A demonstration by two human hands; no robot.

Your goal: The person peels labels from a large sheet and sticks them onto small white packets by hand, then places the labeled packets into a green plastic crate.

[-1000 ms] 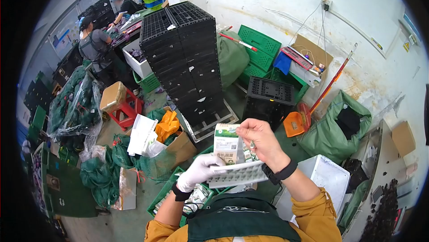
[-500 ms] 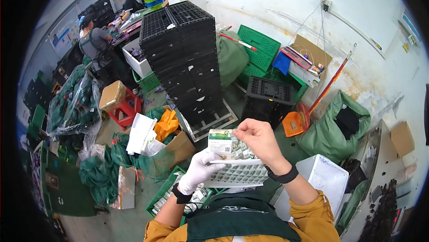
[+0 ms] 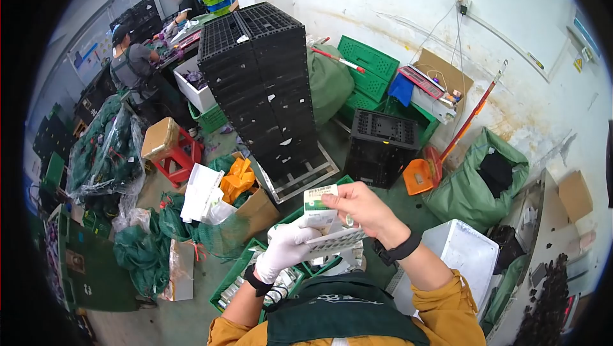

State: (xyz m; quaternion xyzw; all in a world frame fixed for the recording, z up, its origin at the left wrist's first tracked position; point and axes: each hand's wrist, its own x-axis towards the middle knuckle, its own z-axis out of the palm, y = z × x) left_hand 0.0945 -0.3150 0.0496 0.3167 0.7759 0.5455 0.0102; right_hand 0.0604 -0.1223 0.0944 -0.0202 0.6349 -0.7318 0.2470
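Note:
My left hand (image 3: 285,248), in a white glove, is closed around the near left edge of a white box (image 3: 334,242) with a printed side. My right hand (image 3: 363,208) is bare and pinches a green and white card (image 3: 321,198) between thumb and fingers above the box. A second white label with print hangs just below the card, beside the gloved fingers. The box's contents are mostly hidden by my right hand. Below my left wrist, a green crate (image 3: 232,272) holds many small white and green packets.
A tall stack of black crates (image 3: 255,71) stands ahead. A carton with papers (image 3: 201,192) is at left, a white foam box (image 3: 461,253) at right. Beyond are a black crate (image 3: 383,148) and green sack (image 3: 476,183). Two people (image 3: 134,68) work at the far left.
The card has risen and tilted up, now pinched by my right hand. The box has tipped and shifted slightly, uncovering more of the green crates below.

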